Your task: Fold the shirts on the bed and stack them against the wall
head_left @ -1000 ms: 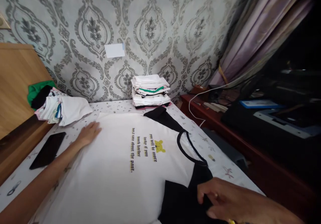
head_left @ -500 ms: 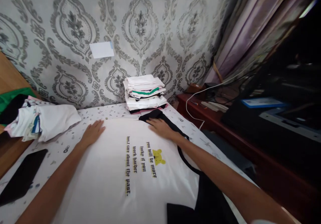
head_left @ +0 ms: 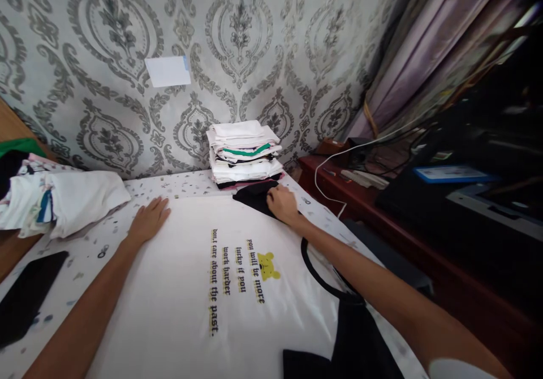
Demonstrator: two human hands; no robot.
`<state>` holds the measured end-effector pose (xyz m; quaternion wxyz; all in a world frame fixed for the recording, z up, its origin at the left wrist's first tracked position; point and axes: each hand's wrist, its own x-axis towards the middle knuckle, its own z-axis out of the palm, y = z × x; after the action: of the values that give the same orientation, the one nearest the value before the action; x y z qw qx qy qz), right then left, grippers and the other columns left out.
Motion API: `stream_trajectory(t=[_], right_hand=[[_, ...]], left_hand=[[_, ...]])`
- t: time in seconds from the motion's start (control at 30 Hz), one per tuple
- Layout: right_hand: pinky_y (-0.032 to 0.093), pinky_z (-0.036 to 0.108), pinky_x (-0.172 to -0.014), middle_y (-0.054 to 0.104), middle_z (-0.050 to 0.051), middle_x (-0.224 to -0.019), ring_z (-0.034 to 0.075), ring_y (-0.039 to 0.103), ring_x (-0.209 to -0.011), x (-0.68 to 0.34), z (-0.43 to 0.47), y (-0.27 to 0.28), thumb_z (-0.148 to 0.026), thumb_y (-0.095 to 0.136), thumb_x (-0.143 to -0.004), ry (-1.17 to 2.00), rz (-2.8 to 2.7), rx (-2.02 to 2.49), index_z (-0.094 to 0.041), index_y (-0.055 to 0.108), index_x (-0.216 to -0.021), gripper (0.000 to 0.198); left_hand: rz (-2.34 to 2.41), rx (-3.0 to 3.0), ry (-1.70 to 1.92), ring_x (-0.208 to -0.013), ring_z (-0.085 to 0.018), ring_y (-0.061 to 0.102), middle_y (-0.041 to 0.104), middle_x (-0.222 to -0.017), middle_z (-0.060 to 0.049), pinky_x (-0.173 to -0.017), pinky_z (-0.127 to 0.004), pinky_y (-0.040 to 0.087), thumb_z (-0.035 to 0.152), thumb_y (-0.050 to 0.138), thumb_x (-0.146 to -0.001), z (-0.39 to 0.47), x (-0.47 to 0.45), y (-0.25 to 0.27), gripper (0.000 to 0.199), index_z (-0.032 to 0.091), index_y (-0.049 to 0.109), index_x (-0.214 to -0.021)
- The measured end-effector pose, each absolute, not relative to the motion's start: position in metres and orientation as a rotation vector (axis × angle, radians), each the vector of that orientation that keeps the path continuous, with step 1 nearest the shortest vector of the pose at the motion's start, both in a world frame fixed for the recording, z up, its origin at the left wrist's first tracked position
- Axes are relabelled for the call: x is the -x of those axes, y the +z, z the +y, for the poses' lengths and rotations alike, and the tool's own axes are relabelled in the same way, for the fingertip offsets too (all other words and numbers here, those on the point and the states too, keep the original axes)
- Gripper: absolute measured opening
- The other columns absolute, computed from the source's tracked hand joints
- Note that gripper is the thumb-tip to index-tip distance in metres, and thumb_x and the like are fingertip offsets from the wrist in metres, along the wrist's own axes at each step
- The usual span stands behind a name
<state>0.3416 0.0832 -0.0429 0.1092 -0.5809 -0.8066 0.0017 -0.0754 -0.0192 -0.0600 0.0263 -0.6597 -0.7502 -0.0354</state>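
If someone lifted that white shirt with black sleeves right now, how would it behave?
The shirt would probably droop, since its cloth looks soft and slightly wrinkled. It is likely light, being one garment. Spread flat, it probably wouldn't roll.

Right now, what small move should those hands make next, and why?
Perhaps the right hand should gently tug the far sleeve straight: it is curled at that sleeve, while the left hand rests by the bottom edge of the shirt, which lies spread out, print up.
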Motion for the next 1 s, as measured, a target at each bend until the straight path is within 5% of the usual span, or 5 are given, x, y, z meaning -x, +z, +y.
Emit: stream_trajectory(t=[0.13, 0.23, 0.6, 0.8, 1.0], right_hand=[[0.036, 0.032, -0.112, 0.06, 0.006, -0.139, 0.02, 0.05, -0.13, -0.297, 0.045, -0.056, -0.037, 0.04, -0.101, 0.138, -2.688, 1.171, -0.025, 0.065, -0.126, 0.038], [0.027, 0.034, -0.119, 0.046, 0.007, -0.154, 0.019, 0.038, -0.143, -0.28, 0.06, -0.06, -0.038, 0.038, -0.103, 0.253, -2.797, 0.818, -0.02, 0.052, -0.144, 0.047], [0.023, 0.046, -0.121, 0.043, 0.013, -0.156, 0.023, 0.034, -0.146, -0.284, 0.091, -0.051, -0.018, 0.03, -0.1, 0.141, -2.635, 1.184, -0.012, 0.048, -0.145, 0.048], [0.02, 0.045, -0.122, 0.034, 0.01, -0.161, 0.023, 0.026, -0.15, -0.314, 0.01, -0.074, -0.049, 0.034, -0.102, 0.214, -2.673, 1.229, -0.017, 0.039, -0.151, 0.059], [0.027, 0.049, -0.118, 0.044, 0.018, -0.154, 0.028, 0.037, -0.144, -0.434, 0.026, -0.039, -0.031, 0.036, -0.103, 0.093, -2.39, 1.84, -0.01, 0.048, -0.144, 0.048]], left_hand=[[-2.286, 2.014, -0.135, -0.15, -0.027, 0.027, 0.033, -0.161, -0.012, -0.118, -0.05, 0.029, 0.046, 0.018, -0.1, -0.019, 0.076, -0.062, 0.064, 0.014, 0.04, -0.152], [-2.245, 2.028, -0.149, -0.149, -0.028, 0.029, 0.036, -0.159, -0.014, -0.117, -0.05, 0.03, 0.046, 0.018, -0.1, -0.018, 0.079, -0.063, 0.064, 0.014, 0.042, -0.15], [-2.281, 2.033, -0.117, -0.15, -0.027, 0.028, 0.034, -0.16, -0.014, -0.118, -0.049, 0.029, 0.046, 0.016, -0.1, -0.016, 0.083, -0.061, 0.064, 0.016, 0.041, -0.151], [-2.324, 2.068, -0.098, -0.149, -0.031, 0.028, 0.034, -0.16, -0.016, -0.118, -0.052, 0.029, 0.046, 0.018, -0.1, -0.017, 0.08, -0.054, 0.064, 0.011, 0.04, -0.149], [-2.286, 2.075, -0.26, -0.144, -0.037, 0.035, 0.047, -0.153, -0.012, -0.113, -0.057, 0.033, 0.046, 0.022, -0.098, -0.022, 0.08, -0.05, 0.062, 0.014, 0.047, -0.144]])
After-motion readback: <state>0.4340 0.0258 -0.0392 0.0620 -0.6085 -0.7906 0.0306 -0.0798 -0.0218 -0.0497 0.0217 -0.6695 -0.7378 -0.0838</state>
